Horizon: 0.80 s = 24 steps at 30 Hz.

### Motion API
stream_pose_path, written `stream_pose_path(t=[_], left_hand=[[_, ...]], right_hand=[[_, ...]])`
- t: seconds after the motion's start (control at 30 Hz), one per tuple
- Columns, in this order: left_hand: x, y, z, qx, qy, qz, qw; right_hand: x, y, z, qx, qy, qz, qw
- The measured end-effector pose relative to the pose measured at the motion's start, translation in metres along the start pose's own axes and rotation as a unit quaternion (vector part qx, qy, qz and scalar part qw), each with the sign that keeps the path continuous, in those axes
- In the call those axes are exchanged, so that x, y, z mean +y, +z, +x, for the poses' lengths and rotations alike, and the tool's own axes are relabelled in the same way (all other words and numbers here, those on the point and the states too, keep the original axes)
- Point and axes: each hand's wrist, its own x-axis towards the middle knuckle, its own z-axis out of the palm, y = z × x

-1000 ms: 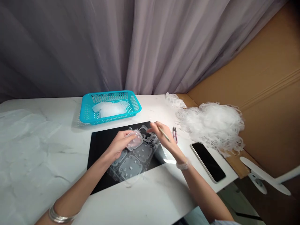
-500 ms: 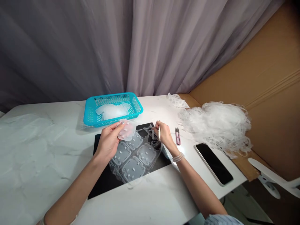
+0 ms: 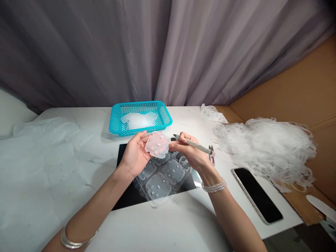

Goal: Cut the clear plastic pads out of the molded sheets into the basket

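Note:
My left hand [image 3: 135,155] holds a translucent, soft-looking moulded pad [image 3: 158,144] with small raised pegs, above a black mat. In my right hand [image 3: 193,152] lies a pale, pen-shaped tool [image 3: 198,145], its dark pointed tip to the upper left. The right fingertips meet the pad's right edge. Beneath both hands, a clear sheet of similar moulded pads [image 3: 159,187] rests on the black mat [image 3: 123,199]. Part of that sheet is hidden behind my hands.
A blue basket [image 3: 114,122] with whitish pads stands behind. To the right are thread snips [image 3: 212,157], partly hidden, a phone [image 3: 258,196] and a heap of stringy clear scraps [image 3: 265,150]. Translucent sheets [image 3: 44,175] cover the left of the table, and a cardboard panel [image 3: 296,84] rises at right.
My right hand has come away from the sheet's far right corner to the pad in my left hand. The pad is now turned flatter toward me. The view has shifted left.

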Motion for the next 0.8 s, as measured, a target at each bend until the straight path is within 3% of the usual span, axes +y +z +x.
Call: stream_pose_path(t=[0.27, 0.37, 0.43, 0.53, 0.6, 0.67, 0.73, 0.8], left_hand=[[-0.002, -0.003, 0.000, -0.015, 0.001, 0.040, 0.999], [-0.006, -0.010, 0.005, 0.020, 0.003, 0.072, 0.997], [-0.009, -0.013, 0.008, 0.025, -0.021, 0.082, 0.996], [-0.011, -0.014, 0.009, -0.029, -0.078, 0.056, 0.995], [-0.011, -0.013, 0.008, -0.062, -0.100, 0.016, 0.993], [-0.011, -0.012, 0.006, -0.074, -0.109, -0.016, 0.991], [-0.012, -0.012, 0.004, -0.075, -0.096, -0.007, 0.993], [-0.011, -0.013, 0.005, -0.054, -0.030, 0.047, 0.997]], right_hand=[[-0.006, -0.004, -0.003, 0.040, -0.026, -0.053, 0.997], [-0.006, -0.002, -0.007, 0.101, -0.107, -0.141, 0.979], [-0.002, 0.000, -0.010, 0.118, -0.183, -0.240, 0.946], [0.006, 0.006, -0.017, 0.017, -0.273, -0.377, 0.885], [0.008, 0.010, -0.021, -0.059, -0.301, -0.412, 0.858], [0.006, 0.011, -0.025, -0.060, -0.306, -0.402, 0.861], [0.002, 0.008, -0.029, -0.001, -0.276, -0.369, 0.887], [0.000, -0.001, -0.033, 0.067, -0.226, -0.324, 0.916]])
